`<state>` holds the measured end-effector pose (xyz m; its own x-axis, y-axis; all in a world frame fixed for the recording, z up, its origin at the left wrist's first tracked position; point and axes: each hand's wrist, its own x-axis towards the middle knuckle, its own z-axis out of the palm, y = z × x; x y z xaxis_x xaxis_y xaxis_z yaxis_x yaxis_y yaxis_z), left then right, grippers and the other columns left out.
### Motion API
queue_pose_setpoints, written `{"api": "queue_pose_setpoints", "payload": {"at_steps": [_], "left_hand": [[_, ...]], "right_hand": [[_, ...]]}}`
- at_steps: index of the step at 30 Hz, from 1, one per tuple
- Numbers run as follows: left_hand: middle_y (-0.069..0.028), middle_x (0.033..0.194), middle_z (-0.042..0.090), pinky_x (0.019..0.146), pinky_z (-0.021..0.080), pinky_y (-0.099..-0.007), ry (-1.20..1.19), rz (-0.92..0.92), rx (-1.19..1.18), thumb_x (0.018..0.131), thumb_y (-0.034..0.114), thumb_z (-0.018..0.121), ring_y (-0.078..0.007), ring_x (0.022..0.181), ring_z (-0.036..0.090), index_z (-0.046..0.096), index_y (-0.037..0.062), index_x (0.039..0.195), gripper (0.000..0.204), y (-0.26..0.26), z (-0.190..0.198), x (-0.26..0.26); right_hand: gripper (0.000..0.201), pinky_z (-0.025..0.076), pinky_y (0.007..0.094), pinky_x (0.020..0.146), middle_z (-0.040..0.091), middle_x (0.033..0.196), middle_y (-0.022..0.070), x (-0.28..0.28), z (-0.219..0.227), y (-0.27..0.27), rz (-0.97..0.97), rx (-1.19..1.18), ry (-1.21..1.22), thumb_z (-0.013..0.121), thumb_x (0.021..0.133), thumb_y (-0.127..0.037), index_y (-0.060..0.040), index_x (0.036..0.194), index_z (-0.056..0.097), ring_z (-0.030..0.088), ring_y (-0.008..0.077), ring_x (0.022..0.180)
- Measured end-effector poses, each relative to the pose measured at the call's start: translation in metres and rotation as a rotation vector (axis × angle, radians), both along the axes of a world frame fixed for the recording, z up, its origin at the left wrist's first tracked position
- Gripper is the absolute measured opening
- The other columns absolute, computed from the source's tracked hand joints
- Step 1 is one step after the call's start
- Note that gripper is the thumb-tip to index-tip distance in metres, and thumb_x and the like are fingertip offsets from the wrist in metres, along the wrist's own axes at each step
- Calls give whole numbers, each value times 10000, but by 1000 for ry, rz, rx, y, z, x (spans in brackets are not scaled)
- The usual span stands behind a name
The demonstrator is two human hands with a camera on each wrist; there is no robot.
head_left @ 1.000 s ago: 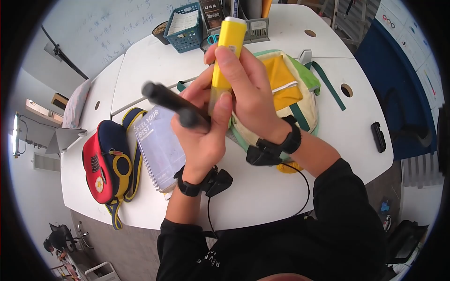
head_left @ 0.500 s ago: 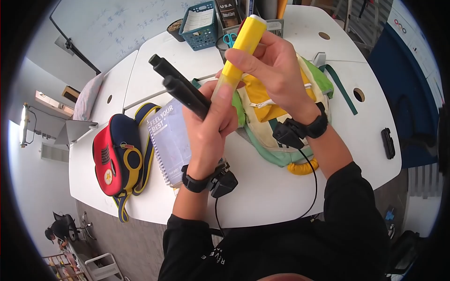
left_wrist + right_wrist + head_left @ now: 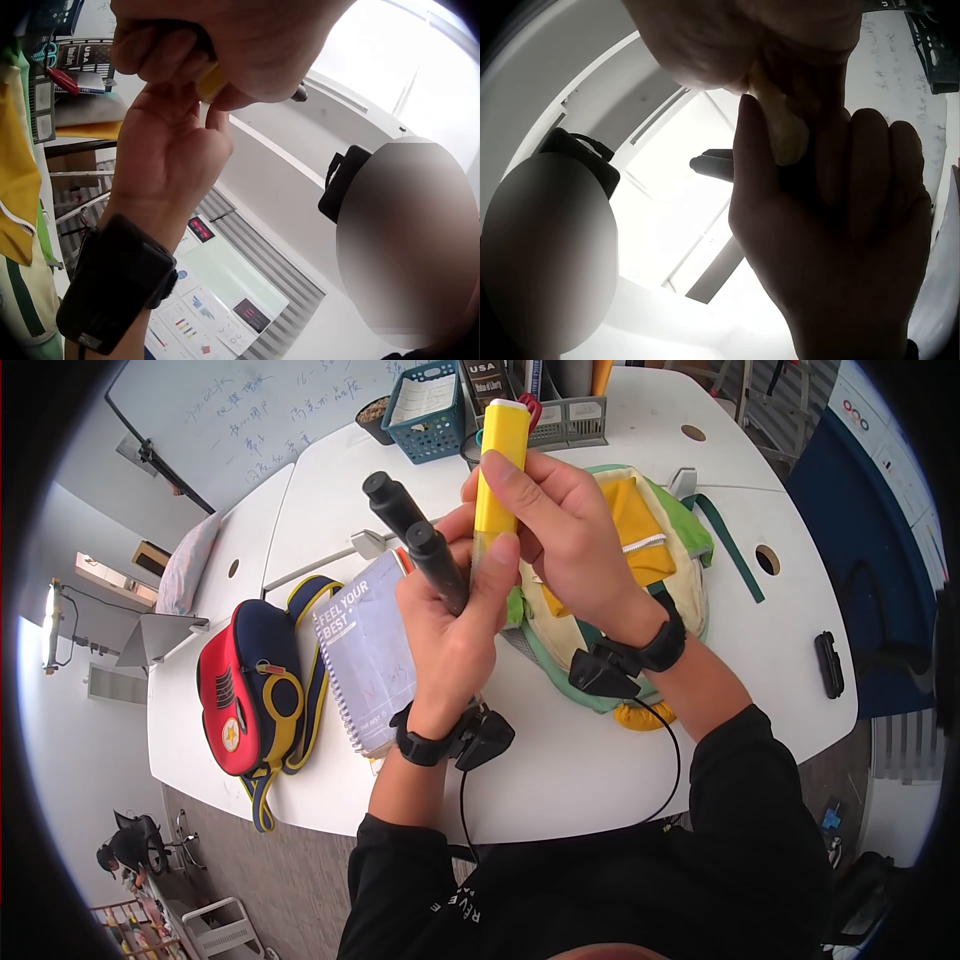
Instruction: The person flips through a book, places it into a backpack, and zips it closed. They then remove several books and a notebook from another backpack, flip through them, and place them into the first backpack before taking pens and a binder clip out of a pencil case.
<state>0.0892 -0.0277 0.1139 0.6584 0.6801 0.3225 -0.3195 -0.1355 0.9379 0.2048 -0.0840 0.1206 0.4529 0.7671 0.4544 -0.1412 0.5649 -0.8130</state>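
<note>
In the head view a yellow highlighter (image 3: 503,455) with a white end stands nearly upright, raised above the table. Its yellow body is pinched by my right hand (image 3: 583,555), thumb along the near side. My left hand (image 3: 448,650) grips the lower, translucent end (image 3: 789,142), its thumb laid over it. Two black markers (image 3: 436,560) stick out of the same left fist, slanting up and to the left. The left wrist view shows my left hand (image 3: 240,45) at the top, right against the right hand (image 3: 172,157); most of the highlighter is hidden there.
Below the hands lie a green, cream and yellow backpack (image 3: 560,660), a spiral notebook (image 3: 370,650) and a red and navy bag (image 3: 250,690). A teal basket (image 3: 425,420) and a grey desk organizer (image 3: 575,425) stand behind. A black case (image 3: 829,665) lies near the right edge.
From half a second ago, the highlighter has swung from a rightward tilt to nearly upright. My right hand has shifted left, closer to the left. The black markers have moved right.
</note>
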Motion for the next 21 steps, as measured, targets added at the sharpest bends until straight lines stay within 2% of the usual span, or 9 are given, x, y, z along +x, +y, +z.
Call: {"api": "queue_pose_setpoints", "payload": {"at_steps": [3, 8, 10, 12, 13, 15, 17, 19, 21], "left_hand": [[32, 697, 509, 440, 261, -166, 23, -66, 12, 937, 236, 698, 4, 491, 372, 502, -118, 1301, 544, 3, -2, -3], [35, 681, 498, 435, 252, -172, 41, -91, -23, 935, 207, 694, 3, 487, 373, 510, -106, 1304, 518, 4, 0, -3], [38, 667, 488, 435, 247, -173, 51, -87, -33, 935, 195, 686, 4, 486, 372, 503, -104, 1316, 518, 3, 1, -2], [48, 630, 458, 429, 231, -192, 37, -101, -59, 937, 194, 666, -8, 479, 374, 574, -97, 1229, 422, 1, 2, -3], [56, 611, 436, 433, 217, -216, 140, -244, -38, 941, 209, 649, -29, 469, 362, 649, -67, 1037, 292, 7, -2, -13], [45, 637, 505, 501, 294, -229, 165, -333, 19, 939, 164, 677, -56, 541, 418, 630, 0, 747, 257, 5, -6, -19], [48, 621, 483, 508, 288, -235, 125, -227, 27, 941, 177, 683, -58, 551, 407, 619, 3, 742, 272, -2, 1, -13], [52, 616, 488, 511, 282, -237, 126, -100, 78, 953, 213, 692, -48, 563, 407, 613, 6, 763, 292, 7, -5, -9], [59, 598, 431, 477, 211, -224, 109, -70, 133, 997, 265, 627, -35, 492, 325, 656, -18, 926, 293, 8, -7, -4]], "right_hand": [[345, 534, 220, 666, 730, 853, 139, -5, -2, 0, -13, -15, 65, 516, 1051, -349, -16, 996, 585, 711, 135, 754], [367, 526, 220, 654, 724, 872, 158, -7, -4, 1, 4, -38, 159, 468, 1065, -380, -31, 990, 555, 711, 151, 743], [387, 569, 261, 677, 719, 917, 189, -4, -7, 3, -34, -52, 101, 417, 1075, -401, -31, 1025, 519, 730, 209, 762], [384, 586, 286, 716, 706, 986, 194, 6, -6, 0, 86, -17, 215, 390, 1079, -405, -44, 1057, 515, 733, 233, 817], [384, 603, 311, 755, 692, 1056, 199, 12, -5, -2, 210, 18, 330, 362, 1083, -410, -56, 1088, 511, 736, 258, 871], [383, 606, 344, 794, 681, 1097, 238, 24, 2, -7, 102, -33, 285, 334, 1085, -411, -64, 1094, 494, 730, 309, 920], [382, 610, 377, 833, 670, 1137, 277, 27, 7, -9, -12, -83, 233, 306, 1088, -413, -71, 1100, 477, 724, 360, 969], [388, 605, 384, 843, 652, 1173, 307, 22, 9, -8, -14, 88, 137, 312, 1087, -414, -68, 1094, 489, 717, 382, 989], [391, 602, 385, 856, 656, 1167, 307, 18, 10, -5, -19, 113, 144, 330, 1085, -414, -59, 1104, 491, 718, 376, 993]]}}
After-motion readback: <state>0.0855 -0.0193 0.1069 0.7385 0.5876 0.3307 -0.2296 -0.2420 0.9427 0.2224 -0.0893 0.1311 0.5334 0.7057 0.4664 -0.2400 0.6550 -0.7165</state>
